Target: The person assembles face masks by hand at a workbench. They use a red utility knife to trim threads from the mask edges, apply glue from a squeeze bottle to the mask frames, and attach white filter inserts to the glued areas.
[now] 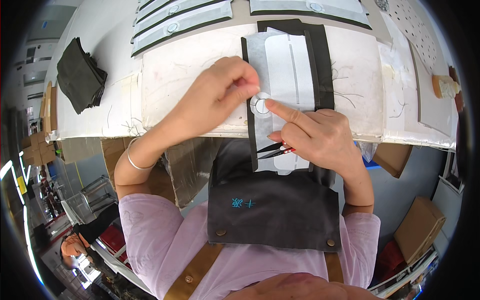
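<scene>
Right hand's grip (315, 135) closed around red-handled snips (284, 148), left hand's grip (215, 95) pinched narrow

The right grip has the snips tucked under its curled fingers, blades pointing left, while its index finger touches a pale round disc (261, 106). The left grip, thumb and fingertip together, is just beside the disc's far edge; whether it holds anything thin, I cannot tell.

Nearest lies the dark apron (272, 212), with a round snap at each near corner. The white-and-black panel (280, 55) bearing the disc runs lengthwise away from it, its near end reaching past the edge of the white tabletop (195, 60). A black piece (325, 55) lies partly under it, showing at the right and far sides. Loose threads (345, 95) lie right of that. Well to the left is a stack of black pieces (80, 75); to the right, a small jar (444, 87). Farther off, at far left, similar panels (185, 27) overlap in a row.
</scene>
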A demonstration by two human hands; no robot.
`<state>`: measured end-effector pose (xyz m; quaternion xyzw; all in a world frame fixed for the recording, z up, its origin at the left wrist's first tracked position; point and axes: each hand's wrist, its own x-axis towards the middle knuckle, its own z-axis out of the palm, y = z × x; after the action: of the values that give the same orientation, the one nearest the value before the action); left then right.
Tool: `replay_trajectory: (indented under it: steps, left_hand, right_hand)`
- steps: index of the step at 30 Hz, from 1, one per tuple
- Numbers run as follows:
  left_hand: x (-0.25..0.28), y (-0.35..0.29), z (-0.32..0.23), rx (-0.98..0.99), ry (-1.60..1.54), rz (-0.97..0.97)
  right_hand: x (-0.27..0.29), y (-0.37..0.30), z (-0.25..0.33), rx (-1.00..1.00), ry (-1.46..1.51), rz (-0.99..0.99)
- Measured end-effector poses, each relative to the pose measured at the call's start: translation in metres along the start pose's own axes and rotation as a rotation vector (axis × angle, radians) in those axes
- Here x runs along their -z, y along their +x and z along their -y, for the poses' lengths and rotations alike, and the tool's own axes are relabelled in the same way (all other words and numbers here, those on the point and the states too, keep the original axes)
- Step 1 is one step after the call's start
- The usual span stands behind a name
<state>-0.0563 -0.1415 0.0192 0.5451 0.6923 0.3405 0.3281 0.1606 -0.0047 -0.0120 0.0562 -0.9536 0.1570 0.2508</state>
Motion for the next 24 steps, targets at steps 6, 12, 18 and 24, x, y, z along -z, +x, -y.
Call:
replay_trajectory:
  steps: [6,12,18,24]
  left_hand:
    - [-0.005,0.001,0.001,-0.181,0.175,-0.005]
    - [0.007,-0.008,0.004,0.068,0.000,-0.073]
    - [0.027,-0.031,0.008,0.028,0.562,-0.264]
    - [0.007,-0.015,0.004,-0.243,0.251,-0.049]
  right_hand:
    - [0.000,0.001,0.000,0.006,0.000,-0.007]
    - [0.000,0.001,0.000,0.007,0.002,-0.004]
    - [0.000,0.000,-0.001,0.004,-0.002,0.008]
    - [-0.008,0.002,-0.001,-0.007,0.046,-0.079]
